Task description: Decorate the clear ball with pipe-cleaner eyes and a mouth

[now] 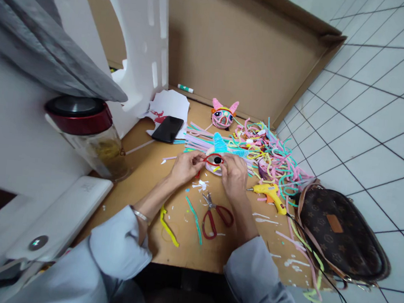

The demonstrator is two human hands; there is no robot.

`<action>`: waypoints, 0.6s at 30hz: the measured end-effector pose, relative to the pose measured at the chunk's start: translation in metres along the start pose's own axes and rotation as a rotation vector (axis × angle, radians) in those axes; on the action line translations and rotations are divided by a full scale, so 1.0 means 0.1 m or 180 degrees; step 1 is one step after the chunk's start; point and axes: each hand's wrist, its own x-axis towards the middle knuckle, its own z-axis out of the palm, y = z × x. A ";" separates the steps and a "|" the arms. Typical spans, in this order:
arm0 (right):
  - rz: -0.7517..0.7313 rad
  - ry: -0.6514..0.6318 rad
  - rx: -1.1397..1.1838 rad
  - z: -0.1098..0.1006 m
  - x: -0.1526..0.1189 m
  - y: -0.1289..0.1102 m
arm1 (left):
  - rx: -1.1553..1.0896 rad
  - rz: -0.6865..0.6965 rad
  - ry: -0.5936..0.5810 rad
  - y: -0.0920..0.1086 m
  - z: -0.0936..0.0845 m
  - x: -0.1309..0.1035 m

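Between my hands is a small craft animal head (214, 170) with blue fuzzy ears (220, 143) and a black and white eye (217, 160). A red pipe cleaner (213, 154) is bent in a loop about the eye. My left hand (186, 167) pinches the loop's left end, and a red tail hangs below its fingers. At the right end, the closed fingers of my right hand (234, 174) hold the loop against the head; part of that grip is hidden. Red-handled scissors (213, 217) lie partly spread in front of the hands, near white scraps (201, 185).
Farther back stand a pink animal head (223, 117), a pipe cleaner heap (273, 151) and a black phone (167, 129). A yellow glue gun (271, 195) and brown bag (344, 234) lie right. A glass jar (92, 141) stands left; cardboard (240, 45) walls the back.
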 end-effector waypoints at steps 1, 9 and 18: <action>0.0012 0.0011 0.0018 0.00 0.00 0.00 | -0.0023 -0.0003 0.0011 0.00 0.00 0.00; 0.0053 0.0045 0.0176 0.01 0.00 0.00 | 0.0162 -0.0049 0.0021 0.01 0.01 -0.01; 0.0073 0.0194 0.0316 -0.01 0.00 -0.04 | 0.0062 0.0051 0.0105 0.00 -0.01 0.01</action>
